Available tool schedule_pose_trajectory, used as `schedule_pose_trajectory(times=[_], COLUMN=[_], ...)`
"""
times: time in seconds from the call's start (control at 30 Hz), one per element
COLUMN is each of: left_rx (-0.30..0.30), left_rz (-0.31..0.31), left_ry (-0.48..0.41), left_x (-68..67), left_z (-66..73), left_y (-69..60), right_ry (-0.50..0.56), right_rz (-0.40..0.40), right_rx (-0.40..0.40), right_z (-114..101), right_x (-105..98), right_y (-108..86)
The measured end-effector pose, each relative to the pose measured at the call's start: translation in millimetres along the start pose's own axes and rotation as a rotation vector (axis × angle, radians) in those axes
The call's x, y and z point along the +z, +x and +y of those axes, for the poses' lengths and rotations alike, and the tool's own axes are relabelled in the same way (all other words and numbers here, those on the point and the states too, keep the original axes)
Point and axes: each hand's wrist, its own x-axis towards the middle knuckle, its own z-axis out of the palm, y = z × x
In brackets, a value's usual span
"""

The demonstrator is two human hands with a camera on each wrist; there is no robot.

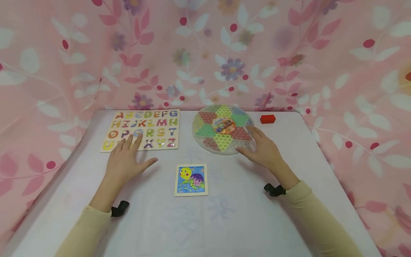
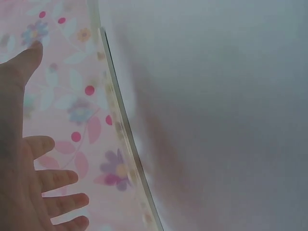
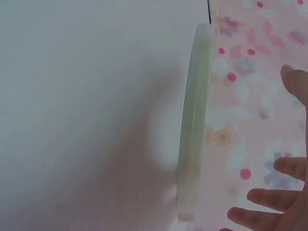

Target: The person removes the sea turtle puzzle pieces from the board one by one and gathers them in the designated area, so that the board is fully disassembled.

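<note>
My left hand (image 1: 124,163) is spread above the near edge of a wooden alphabet puzzle board (image 1: 154,127), its fingertips covering some lower letters. In the left wrist view, the thumb and fingers of that hand (image 2: 21,163) are apart and hold nothing. My right hand (image 1: 265,150) hovers over the right edge of a round, clear-cased Chinese checkers board (image 1: 210,147), thumb and fingers spread. The right wrist view shows the board's pale side (image 3: 195,125) and the same hand (image 3: 291,202) grasping nothing. Between the hands lies a small square jigsaw puzzle (image 1: 191,180) with a cartoon picture.
A small red block (image 1: 268,119) sits near the back right corner of the white-covered table (image 1: 192,225). Behind and beside the table hangs a pink floral cloth (image 1: 205,53). Black wrist cameras (image 1: 120,208) are strapped at both cuffs.
</note>
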Motion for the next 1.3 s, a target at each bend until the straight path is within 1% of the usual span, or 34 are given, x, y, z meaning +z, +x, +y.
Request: schedule_pose_trajectory(times=[0.1,0.23,0.33,0.43,0.53,0.67,0.77,0.83,0.97,1.03,1.13,1.3], left_rx=[-0.006,-0.028,-0.048,-0.062,-0.071,-0.081,-0.072,-0.055,0.005,0.036,0.070,0.098], left_rz=[-0.031,-0.067,-0.091,-0.120,-0.134,-0.126,-0.123,-0.129,-0.135,-0.141,-0.162,-0.198], left_ry=[-0.042,-0.126,-0.225,-0.335,-0.406,-0.440,-0.463,-0.483,-0.517,-0.521,-0.517,-0.498], left_x=[0.4,2.6,7.3,12.9,17.2,22.8,28.5,32.4,37.7,40.3,42.8,46.7], left_z=[8.3,19.8,24.1,27.8,33.2,42.6,50.0,54.6,62.5,65.3,69.0,71.3], left_y=[-4.4,-7.1,-8.8,-10.3,-12.4,-16.3,-20.3,-23.5,-29.8,-32.0,-35.0,-39.6], right_ry=[0.052,0.120,0.183,0.248,0.298,0.350,0.387,0.428,0.515,0.550,0.579,0.586], right_rz=[-0.026,-0.023,-0.015,-0.024,-0.039,-0.049,-0.071,-0.090,-0.137,-0.160,-0.207,-0.318], right_rx=[-0.004,-0.025,-0.055,-0.080,-0.099,-0.152,-0.218,-0.267,-0.354,-0.393,-0.438,-0.469], right_z=[-10,-21,-32,-44,-56,-72,-83,-89,-101,-106,-112,-121], right_x=[7,19,27,34,42,54,62,67,76,81,88,97], right_y=[2.6,4.5,6.3,7.7,9.4,10.9,10.5,10.6,14.5,17.8,21.9,24.0])
